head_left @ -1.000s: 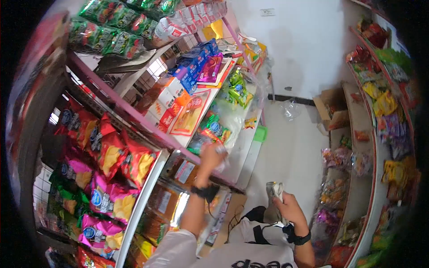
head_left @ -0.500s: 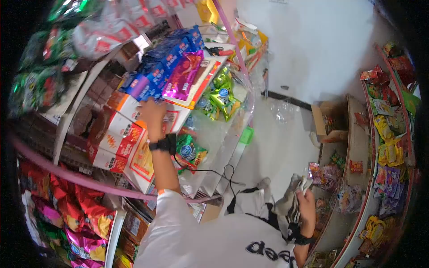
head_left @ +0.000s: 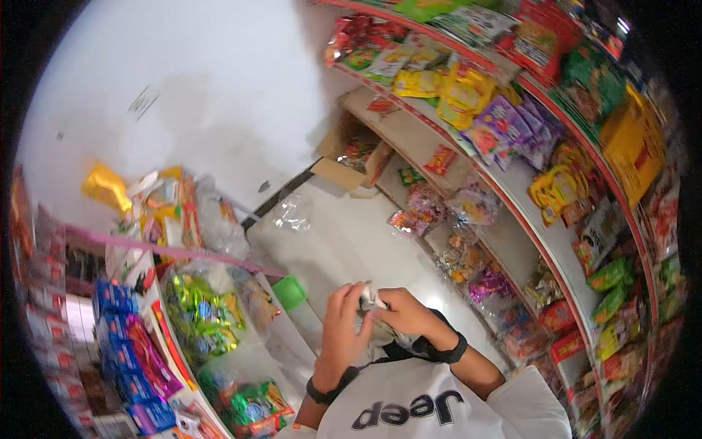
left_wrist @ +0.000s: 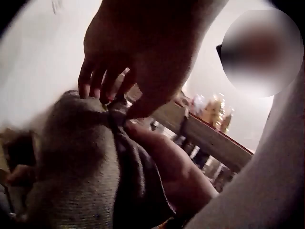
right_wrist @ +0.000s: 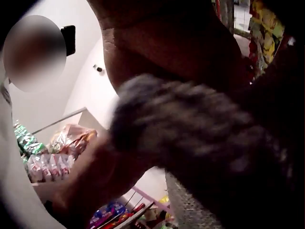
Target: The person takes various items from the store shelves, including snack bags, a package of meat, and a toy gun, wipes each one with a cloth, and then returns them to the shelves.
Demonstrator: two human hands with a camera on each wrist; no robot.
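In the head view a crumpled grey cloth (head_left: 374,311) is bunched in front of the white shirt, between both hands. My left hand (head_left: 341,333) has its fingers bent over its upper edge. From the other side my right hand (head_left: 406,316) pinches it with thumb and fingers. The left wrist view shows the cloth (left_wrist: 81,162) hanging in folds, with my left hand (left_wrist: 138,62) at its top and my right hand (left_wrist: 169,164) beside it. Dark, blurred cloth (right_wrist: 190,124) covers much of the right wrist view, below my right hand (right_wrist: 167,52).
Shelves of snack packets (head_left: 504,132) curve along the right. On the left stand a shelf with green packets (head_left: 201,311) and blue boxes (head_left: 128,351). A green bin (head_left: 289,293), clear plastic wrap (head_left: 292,212) and an open carton (head_left: 340,174) are around the floor.
My left hand has come away from the blue boxes on the left shelf to the cloth beside my right hand. The view has swung right, towards the right-hand shelves.
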